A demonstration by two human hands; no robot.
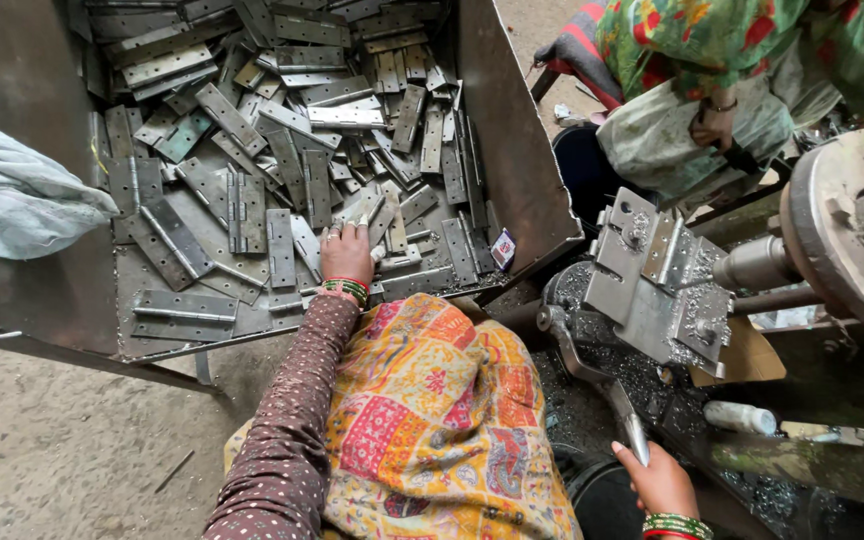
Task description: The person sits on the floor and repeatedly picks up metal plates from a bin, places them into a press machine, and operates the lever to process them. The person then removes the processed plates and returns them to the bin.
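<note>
My left hand point(347, 253) reaches into a large metal bin point(32, 250) and rests palm down on a pile of flat grey metal hinges point(272, 130), fingers spread over one or two of them. A grip on a hinge cannot be made out. My right hand point(660, 480) is closed around the metal lever handle point(624, 415) of a press machine point(657, 285) at the lower right. Green and red bangles sit on both wrists. A patterned orange cloth point(432, 420) covers my lap.
A pale blue rag point(12, 195) hangs over the bin's left wall. Another person in green patterned clothing point(722, 80) sits at the upper right. A large flywheel point(852, 220) is at the right edge. Metal shavings lie under the machine.
</note>
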